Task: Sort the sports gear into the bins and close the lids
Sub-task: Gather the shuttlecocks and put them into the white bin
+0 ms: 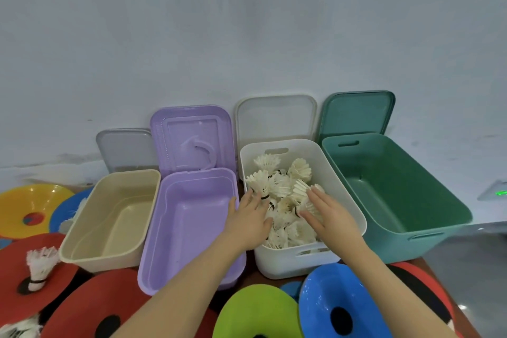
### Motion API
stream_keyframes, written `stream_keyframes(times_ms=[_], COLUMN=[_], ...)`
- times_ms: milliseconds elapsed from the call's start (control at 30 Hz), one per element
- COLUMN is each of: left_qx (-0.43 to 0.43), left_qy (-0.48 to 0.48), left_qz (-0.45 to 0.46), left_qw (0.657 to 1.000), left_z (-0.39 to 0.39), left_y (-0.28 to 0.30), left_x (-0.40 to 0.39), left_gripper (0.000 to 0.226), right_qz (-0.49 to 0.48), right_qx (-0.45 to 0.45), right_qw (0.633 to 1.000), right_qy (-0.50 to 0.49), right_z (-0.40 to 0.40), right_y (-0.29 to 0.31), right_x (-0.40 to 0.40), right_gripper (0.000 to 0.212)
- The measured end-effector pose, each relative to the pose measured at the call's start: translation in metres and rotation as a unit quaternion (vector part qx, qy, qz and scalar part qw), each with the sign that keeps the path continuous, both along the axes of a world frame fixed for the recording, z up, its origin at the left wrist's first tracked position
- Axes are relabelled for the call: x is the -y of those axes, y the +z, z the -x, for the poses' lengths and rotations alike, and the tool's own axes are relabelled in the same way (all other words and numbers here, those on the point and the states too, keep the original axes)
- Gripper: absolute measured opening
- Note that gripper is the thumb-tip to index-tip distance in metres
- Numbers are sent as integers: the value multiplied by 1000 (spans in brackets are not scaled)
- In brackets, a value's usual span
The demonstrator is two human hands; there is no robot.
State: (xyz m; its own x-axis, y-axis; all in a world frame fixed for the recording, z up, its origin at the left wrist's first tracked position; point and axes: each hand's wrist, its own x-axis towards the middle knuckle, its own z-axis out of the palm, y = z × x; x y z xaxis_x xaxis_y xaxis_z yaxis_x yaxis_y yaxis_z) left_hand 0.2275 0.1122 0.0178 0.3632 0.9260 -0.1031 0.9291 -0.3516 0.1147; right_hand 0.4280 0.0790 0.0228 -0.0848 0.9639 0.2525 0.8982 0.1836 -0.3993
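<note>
Both hands reach into the white bin (354, 208), left hand (251, 221) and right hand (330, 214) with fingers released, flat on a heap of shuttlecocks (282, 189).

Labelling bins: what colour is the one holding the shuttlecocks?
White bin, seen in the head view.

four bins in a row: beige bin (109, 217), lilac bin (189, 225), white bin (323, 173) of white shuttlecocks (279, 195) with black bands, green bin (397, 195). near cones: red cone (90, 307), lime cone (258, 310), blue cone (334, 302), black at their holes; far left a yellow cone (30, 206).
</note>
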Motion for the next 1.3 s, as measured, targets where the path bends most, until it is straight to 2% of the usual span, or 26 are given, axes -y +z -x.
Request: stream_keyframes(times_ms=[100,200,333,400,433,500,567,633,733,800,967,1067,1200,1300], left_qx=[11,42,70,84,88,90,87,89,104,123,117,107,120,112], left_qy=[5,17,19,21,24,32,29,22,12,11,31,63,99,115], left_qz=[5,-11,-32,-41,-42,-38,-38,-39,-48,-68,-115,-117,-141,-142], left_qw=[1000,999,997,995,995,995,995,995,993,990,986,985,978,977], left_z=[1,2,4,5,5,7,11,15,19,25,67,105,164,212], left_y=[-1,-4,-3,-2,-2,-3,-4,-4,-2,2,24,32,35,38], left_x=[0,4,7,9,10,12,13,12,11,12,15,18,29,37], left_gripper=[53,52,49,47,47,47,48,48,47,45,44,49,76,78], right_qz=[27,30,-79,-84,-66,16,128,174,145,87,-41,-57,-39,-39], right_qx=[47,40,-112,-153,-139,-33,79,119,142,143,75,44,7,-11], right_qw=[997,998,990,984,987,998,987,975,978,985,995,993,990,987], right_qy=[51,39,17,28,36,49,62,69,48,32,59,91,134,154], right_z=[1,2,9,13,15,19,21,22,26,32,71,105,158,205], right_y=[-1,-2,-2,-2,-4,-10,-14,-13,-8,-3,16,18,13,10], right_x=[-2,-1,-5,-12,-16,-22,-24,-24,-22,-20,-21,-24,-25,-22], right_gripper=[62,60,52,53,54,58,63,62,58,56,43,38,43,44])
